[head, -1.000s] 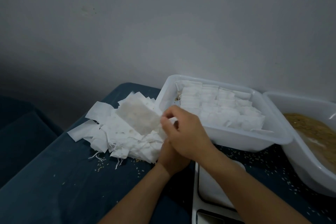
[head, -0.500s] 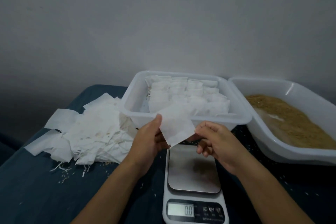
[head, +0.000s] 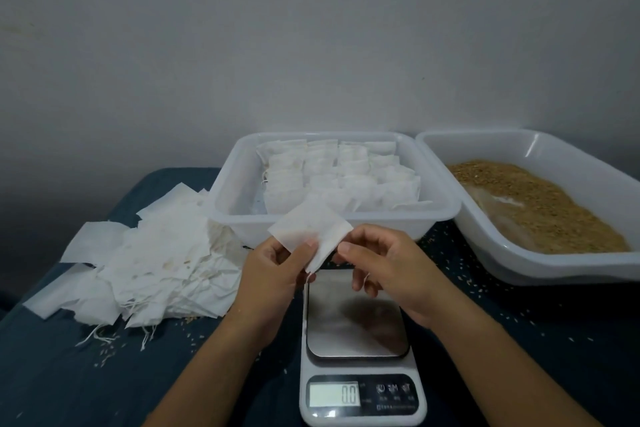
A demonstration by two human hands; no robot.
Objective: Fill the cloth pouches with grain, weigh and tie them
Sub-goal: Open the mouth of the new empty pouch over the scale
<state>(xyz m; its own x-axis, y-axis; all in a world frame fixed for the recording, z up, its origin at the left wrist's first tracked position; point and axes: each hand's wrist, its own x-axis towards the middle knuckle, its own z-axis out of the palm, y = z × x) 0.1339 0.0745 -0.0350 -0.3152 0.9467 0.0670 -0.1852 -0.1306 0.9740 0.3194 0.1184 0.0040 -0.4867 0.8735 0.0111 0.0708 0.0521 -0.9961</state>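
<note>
An empty white cloth pouch (head: 310,225) is held in the air above the far edge of the digital scale (head: 356,315). My left hand (head: 273,274) pinches its lower left side with the thumb on top. My right hand (head: 384,267) has its fingers curled at the pouch's right edge, fingertips on the cloth. The scale's steel plate carries nothing and the display (head: 334,393) reads 0.0. Brown grain (head: 530,201) lies in the white tub (head: 588,263) at the right.
A pile of flat empty pouches (head: 149,253) with loose strings lies on the dark blue tabletop (head: 86,374) at the left. Behind the scale a white tub (head: 332,222) holds several filled pouches in rows. Spilled grains dot the table. A grey wall stands behind.
One pouch was lifted from the left pile and brought to the middle above the scale. My right hand has closed in on its right edge. The view swung right.
</note>
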